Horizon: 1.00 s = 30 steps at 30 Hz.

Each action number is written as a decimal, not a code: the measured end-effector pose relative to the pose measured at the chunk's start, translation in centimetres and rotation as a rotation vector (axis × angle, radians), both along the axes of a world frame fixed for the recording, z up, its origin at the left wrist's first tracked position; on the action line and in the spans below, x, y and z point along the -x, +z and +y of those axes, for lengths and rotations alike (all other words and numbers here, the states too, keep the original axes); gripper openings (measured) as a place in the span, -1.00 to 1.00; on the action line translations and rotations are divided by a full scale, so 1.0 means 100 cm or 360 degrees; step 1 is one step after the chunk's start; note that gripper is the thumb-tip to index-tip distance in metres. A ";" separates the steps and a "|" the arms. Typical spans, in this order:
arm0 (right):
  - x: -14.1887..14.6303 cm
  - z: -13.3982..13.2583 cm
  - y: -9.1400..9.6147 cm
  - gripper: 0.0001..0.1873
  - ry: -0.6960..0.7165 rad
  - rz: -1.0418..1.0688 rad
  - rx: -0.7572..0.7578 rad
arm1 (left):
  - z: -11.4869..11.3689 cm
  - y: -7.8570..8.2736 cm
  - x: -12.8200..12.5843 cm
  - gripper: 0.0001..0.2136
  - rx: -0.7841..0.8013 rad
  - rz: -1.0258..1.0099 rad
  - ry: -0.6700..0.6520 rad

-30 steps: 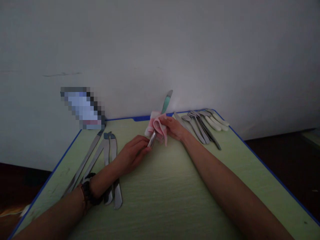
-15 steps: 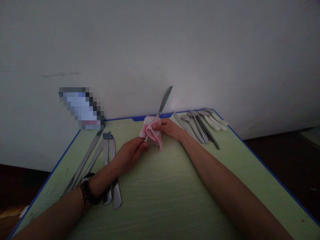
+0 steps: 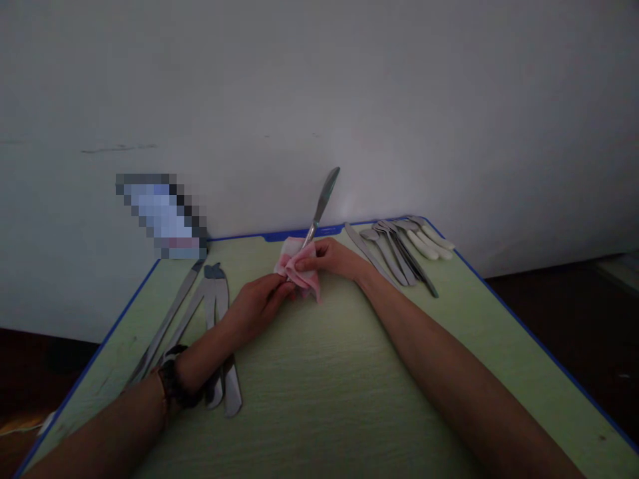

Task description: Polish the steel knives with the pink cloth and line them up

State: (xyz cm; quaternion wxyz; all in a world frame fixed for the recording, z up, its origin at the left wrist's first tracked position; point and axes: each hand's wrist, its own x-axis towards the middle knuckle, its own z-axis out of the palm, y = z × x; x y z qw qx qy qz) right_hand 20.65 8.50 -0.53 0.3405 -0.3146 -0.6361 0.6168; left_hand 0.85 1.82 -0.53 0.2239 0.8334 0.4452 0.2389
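From my end of the link, the difference over the last second is the pink-and-white cloth (image 3: pixel 298 269): it has slid down the table knife (image 3: pixel 325 198) and now bunches around the handle, right beside the left hand (image 3: pixel 259 303). A stretch of handle showed between that hand and the cloth a second ago; now the cloth has closed nearly all of it. The whole blade and the shiny neck below it stand out above the folds, with the knife tilted tip-up over the far part of the counter (image 3: pixel 319 399).

I have the left fingers clamped on the butt of the handle, partly hidden. The right hand (image 3: pixel 337 258) has its fingers pinched on the cloth; how hard they press through to the metal, I can't tell. I read this as a wiping stroke that has reached the handle end, with the blade out of the cloth.

The long steel cutlery (image 3: pixel 233 392) beside and under my left forearm lies as it did, and so do the spoon (image 3: pixel 369 235) and the white-handled pieces (image 3: pixel 426 247) to the right, apart from the cloth.
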 end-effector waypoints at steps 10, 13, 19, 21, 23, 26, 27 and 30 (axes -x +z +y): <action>-0.001 0.001 -0.002 -0.69 0.0051 -0.0070 -0.0037 | 0.002 -0.001 0.000 -0.71 0.0067 0.0017 -0.0115; -0.001 0.000 -0.001 -0.70 0.0009 -0.0119 -0.0018 | 0.001 0.001 -0.001 -0.72 0.0080 0.0009 -0.0135; 0.001 -0.001 0.000 -0.68 0.0003 -0.0158 0.0021 | 0.000 0.003 -0.002 -0.67 0.0085 0.0027 -0.0096; 0.001 -0.002 0.001 -0.67 0.0013 -0.0164 0.0037 | 0.001 0.002 -0.003 -0.67 0.0068 0.0065 -0.0073; 0.002 -0.002 0.001 -0.65 0.0022 -0.0160 0.0026 | 0.001 0.001 -0.003 -0.68 0.0059 0.0102 -0.0034; 0.002 -0.002 0.002 -0.65 0.0006 -0.0188 -0.0005 | 0.001 0.000 -0.004 -0.68 0.0068 0.0139 -0.0007; 0.002 -0.002 0.002 -0.65 0.0003 -0.0202 -0.0007 | 0.001 0.000 -0.004 -0.69 0.0071 0.0146 -0.0008; 0.002 -0.002 0.002 -0.64 0.0016 -0.0207 0.0002 | 0.000 0.000 -0.003 -0.69 0.0075 0.0147 -0.0007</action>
